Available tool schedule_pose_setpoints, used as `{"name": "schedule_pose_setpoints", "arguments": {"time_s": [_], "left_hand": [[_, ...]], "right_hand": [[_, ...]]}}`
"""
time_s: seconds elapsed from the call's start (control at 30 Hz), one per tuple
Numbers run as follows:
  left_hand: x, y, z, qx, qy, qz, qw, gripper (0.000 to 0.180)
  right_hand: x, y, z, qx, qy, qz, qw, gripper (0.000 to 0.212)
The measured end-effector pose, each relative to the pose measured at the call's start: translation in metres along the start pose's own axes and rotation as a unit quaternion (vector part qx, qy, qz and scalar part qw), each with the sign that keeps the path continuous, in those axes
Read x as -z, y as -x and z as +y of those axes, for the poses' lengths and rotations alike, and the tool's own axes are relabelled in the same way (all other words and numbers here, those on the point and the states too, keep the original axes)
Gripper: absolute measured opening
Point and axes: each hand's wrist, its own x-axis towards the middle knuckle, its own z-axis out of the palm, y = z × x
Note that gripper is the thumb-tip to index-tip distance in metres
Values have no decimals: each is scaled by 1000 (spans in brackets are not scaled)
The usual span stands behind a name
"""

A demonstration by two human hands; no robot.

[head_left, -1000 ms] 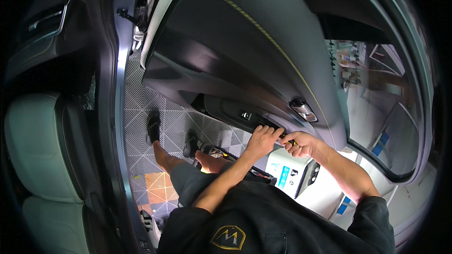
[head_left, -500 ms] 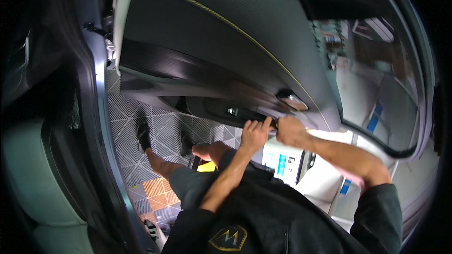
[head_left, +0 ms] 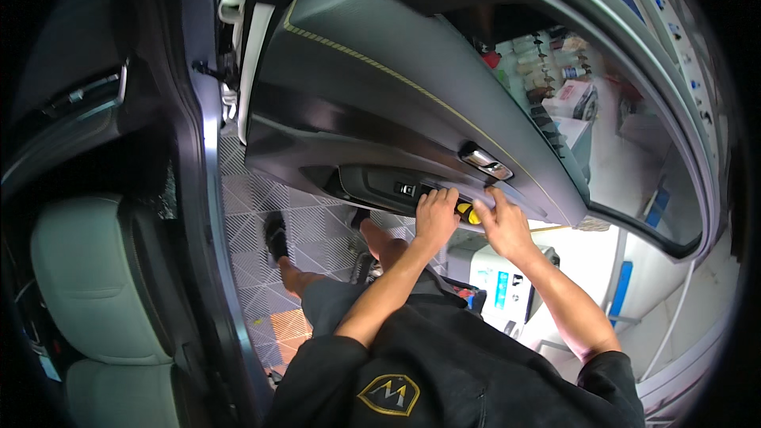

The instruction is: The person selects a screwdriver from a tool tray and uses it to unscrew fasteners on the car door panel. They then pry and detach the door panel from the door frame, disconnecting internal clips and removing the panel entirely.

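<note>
An open car door panel [head_left: 341,123] with yellow stitching stands before me. My left hand [head_left: 437,215] has its fingers curled over the door's armrest [head_left: 372,187], just right of a small window switch [head_left: 407,189]. Close beside it, my right hand [head_left: 506,226] grips a yellow-and-black tool handle [head_left: 469,213] between thumb and fingers at the armrest's pull recess. The tool's working end is hidden by the armrest and my left hand. Above both hands lies the chrome inner door handle [head_left: 486,163].
At the left are the door sill [head_left: 212,214] and a pale car seat [head_left: 99,269]. A white box-shaped machine [head_left: 495,281] stands on the floor beyond my right arm. Through the window show shelves with bottles [head_left: 539,67]. Grey floor tiles [head_left: 246,198] lie below.
My head view has shifted, showing more of the door and seat. My right forearm has swung lower, its hand now more upright, and the tool's yellow part has come into sight.
</note>
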Motion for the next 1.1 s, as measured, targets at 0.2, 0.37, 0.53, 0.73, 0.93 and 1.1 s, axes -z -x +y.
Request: {"name": "schedule_pose_setpoints", "arguments": {"time_s": [0.2, 0.37, 0.53, 0.73, 0.93, 1.1], "left_hand": [[10, -23, 10, -11, -87, -56, 995, 33], [24, -30, -2, -35, 15, -195, 980, 26], [33, -40, 22, 10, -128, -127, 984, 36], [11, -36, 25, -68, -61, -153, 984, 22], [-4, -25, 61, -27, -254, -28, 966, 31], [-35, -10, 57, -5, -205, -15, 979, 35]], "right_hand": [[-17, 8, 7, 26, -15, 58, 998, 24], [-51, 10, 63, 289, -24, 224, 930, 33], [-44, 26, 48, 115, -224, 215, 943, 31], [-53, 16, 95, 239, -139, 144, 950, 34], [-23, 21, 139, 253, -231, 114, 933, 47], [-39, 8, 144, 270, -175, 88, 943, 41]]}}
